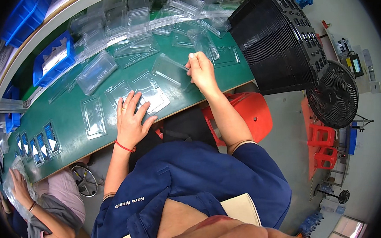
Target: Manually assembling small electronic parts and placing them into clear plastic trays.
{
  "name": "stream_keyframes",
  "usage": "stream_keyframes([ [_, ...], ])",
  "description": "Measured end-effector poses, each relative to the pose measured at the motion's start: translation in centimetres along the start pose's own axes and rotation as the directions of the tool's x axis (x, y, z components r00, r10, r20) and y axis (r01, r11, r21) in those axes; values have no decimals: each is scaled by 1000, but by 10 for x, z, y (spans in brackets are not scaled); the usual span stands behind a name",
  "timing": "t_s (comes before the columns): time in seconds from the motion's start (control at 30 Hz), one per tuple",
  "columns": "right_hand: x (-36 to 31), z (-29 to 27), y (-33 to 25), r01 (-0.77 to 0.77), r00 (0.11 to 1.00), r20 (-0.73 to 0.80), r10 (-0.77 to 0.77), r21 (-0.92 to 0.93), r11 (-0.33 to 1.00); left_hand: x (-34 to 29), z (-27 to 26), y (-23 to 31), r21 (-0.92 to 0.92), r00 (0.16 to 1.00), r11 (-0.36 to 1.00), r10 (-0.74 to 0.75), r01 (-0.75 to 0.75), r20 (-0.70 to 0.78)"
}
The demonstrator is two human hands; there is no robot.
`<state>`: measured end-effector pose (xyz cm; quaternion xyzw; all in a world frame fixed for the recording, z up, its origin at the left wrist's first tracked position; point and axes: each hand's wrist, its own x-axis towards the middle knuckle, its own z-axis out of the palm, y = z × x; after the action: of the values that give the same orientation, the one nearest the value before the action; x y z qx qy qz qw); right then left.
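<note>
My right hand (202, 74) is closed in a pinch on the edge of a clear plastic blister tray (167, 69), which is held tilted over the green table (131, 125). To its left, my left hand (131, 118) has its fingers spread, the fingertips at the near edge of other trays. Under or beside those fingers lie a clear molded tray (152, 90) and another clear tray (117, 92). Further left a single clear tray (93, 118) lies flat. Behind the hands sits a nested stack of clear trays (96, 72).
Piles of clear trays (137, 23) cover the table's back. A tall black tray stack (274, 47) rises at the right, near a red stool (255, 114) and a fan (332, 93). Blue bins (65, 61) stand back left. At far left, a co-worker's hand (21, 189) touches a plastic bag beside blue-card packages (50, 136).
</note>
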<state>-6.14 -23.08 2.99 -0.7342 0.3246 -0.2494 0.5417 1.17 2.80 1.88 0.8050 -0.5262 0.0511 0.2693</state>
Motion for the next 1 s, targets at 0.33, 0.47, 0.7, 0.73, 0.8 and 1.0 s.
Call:
stream_keyframes([
  [0.33, -3, -48, 1, 363, 821, -45, -570, -729, 580, 14, -7, 18, -7, 998, 998, 55, -55, 41],
  [0.47, 10, -98, 33, 257, 821, 25, -571, -908, 331, 26, 7, 24, -61, 987, 990, 130, -125, 91],
  [0.7, -30, -104, 19, 443, 807, 249, -536, -855, 270, 39, 20, 33, -33, 964, 988, 152, -148, 218],
  [0.73, -36, -102, 17, 471, 791, 280, -544, -846, 250, 39, 21, 32, -35, 963, 988, 154, -150, 221],
  [0.8, -49, -95, 5, 486, 803, 290, -521, -825, 289, 37, 20, 31, -29, 965, 989, 145, -142, 217],
  [1.0, -61, -63, -2, 380, 921, 228, -315, -694, 611, 34, 15, 27, -50, 970, 991, 133, -126, 205],
])
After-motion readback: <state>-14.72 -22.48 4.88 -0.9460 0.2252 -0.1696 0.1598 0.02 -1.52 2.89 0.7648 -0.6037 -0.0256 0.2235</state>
